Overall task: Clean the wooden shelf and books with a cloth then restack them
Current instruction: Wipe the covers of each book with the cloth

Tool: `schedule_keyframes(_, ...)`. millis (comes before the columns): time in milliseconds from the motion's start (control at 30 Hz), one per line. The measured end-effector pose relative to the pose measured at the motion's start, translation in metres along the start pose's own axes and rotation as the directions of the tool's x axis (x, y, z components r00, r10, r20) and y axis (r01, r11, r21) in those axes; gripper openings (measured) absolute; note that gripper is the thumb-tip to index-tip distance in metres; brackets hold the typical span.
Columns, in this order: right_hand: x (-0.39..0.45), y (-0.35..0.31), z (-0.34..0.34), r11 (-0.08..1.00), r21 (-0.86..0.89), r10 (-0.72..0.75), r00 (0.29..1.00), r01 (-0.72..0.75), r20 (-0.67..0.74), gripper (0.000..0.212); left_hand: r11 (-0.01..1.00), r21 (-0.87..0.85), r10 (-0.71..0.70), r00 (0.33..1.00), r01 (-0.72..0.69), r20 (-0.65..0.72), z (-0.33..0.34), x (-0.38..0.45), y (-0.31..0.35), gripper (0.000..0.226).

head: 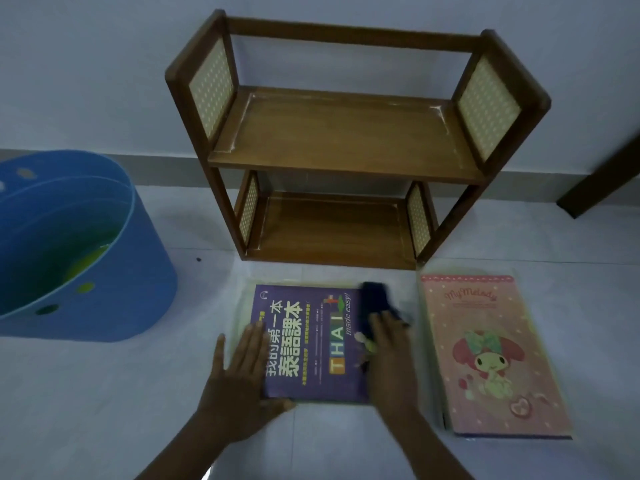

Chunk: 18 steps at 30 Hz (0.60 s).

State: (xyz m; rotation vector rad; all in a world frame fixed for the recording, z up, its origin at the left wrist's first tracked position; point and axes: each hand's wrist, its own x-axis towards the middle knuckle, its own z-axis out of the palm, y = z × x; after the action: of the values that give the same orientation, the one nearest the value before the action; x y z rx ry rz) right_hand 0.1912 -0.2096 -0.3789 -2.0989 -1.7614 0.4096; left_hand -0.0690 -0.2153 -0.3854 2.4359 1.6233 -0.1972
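Floor-level: dark cloth (375, 301) under right fingers (388, 327) (on purple book (311, 344)).

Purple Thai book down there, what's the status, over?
Left hand flat, pinning the purple Thai book. Right hand pressing dark cloth on its cover. Wooden shelf empty; pink My Melody book waits alongside. Nothing blocking.

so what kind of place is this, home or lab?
Probably a home, working on the floor: a small wooden shelf stands on pale floor tiles against a wall, a blue tub beside it, and a language textbook plus a pink cartoon book lie flat.
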Motion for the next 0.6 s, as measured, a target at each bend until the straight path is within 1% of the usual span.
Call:
schedule_keyframes(33, 0.005, 0.011, -0.006, 0.992, 0.038, 0.125, 0.992, -0.125, 0.001, 0.071, 0.997, 0.002, 0.072, 0.997, -0.072, -0.006, -0.001, 0.001, 0.009, 0.108)
schedule_keyframes(67, 0.008, 0.016, -0.011, 0.972, 0.100, 0.214, 0.977, -0.214, 0.012, 0.064, 0.990, 0.013, 0.140, 0.990, -0.140, -0.011, -0.001, 0.003, 0.018, 0.104)
schedule_keyframes(100, 0.008, 0.018, -0.012, 0.952, 0.157, 0.262, 0.965, -0.261, 0.017, 0.059, 0.983, 0.036, 0.181, 0.983, -0.180, -0.007, -0.001, 0.006, 0.026, 0.100)
schedule_keyframes(133, 0.007, 0.017, -0.012, 0.939, 0.203, 0.279, 0.960, -0.277, 0.019, 0.056, 0.980, 0.060, 0.189, 0.982, -0.189, 0.008, -0.001, 0.010, 0.033, 0.098)
schedule_keyframes(233, 0.003, 0.006, -0.008, 0.927, 0.271, 0.269, 0.963, -0.260, 0.004, 0.055, 0.975, 0.095, 0.199, 0.980, -0.199, 0.011, -0.002, 0.019, 0.033, 0.096)
schedule_keyframes(333, 0.002, 0.000, 0.000, 0.917, 0.315, 0.241, 0.969, -0.245, 0.052, 0.056, 0.970, 0.111, 0.221, 0.975, -0.217, -0.025, -0.001, 0.014, 0.018, 0.096)
schedule_keyframes(467, 0.004, -0.008, 0.003, 0.908, 0.350, 0.199, 0.972, -0.230, 0.123, 0.056, 0.960, 0.159, 0.240, 0.970, -0.232, -0.035, 0.005, 0.006, 0.003, 0.084)
schedule_keyframes(533, 0.008, -0.003, -0.003, 0.907, 0.355, 0.176, 0.969, -0.229, 0.174, 0.054, 0.953, 0.181, 0.254, 0.966, -0.242, -0.050, 0.007, 0.005, -0.002, 0.075)
schedule_keyframes(600, 0.012, 0.008, -0.012, 0.918, 0.335, 0.146, 0.966, -0.213, 0.215, 0.051, 0.949, 0.203, 0.253, 0.967, -0.242, -0.029, 0.003, 0.004, -0.005, 0.069)
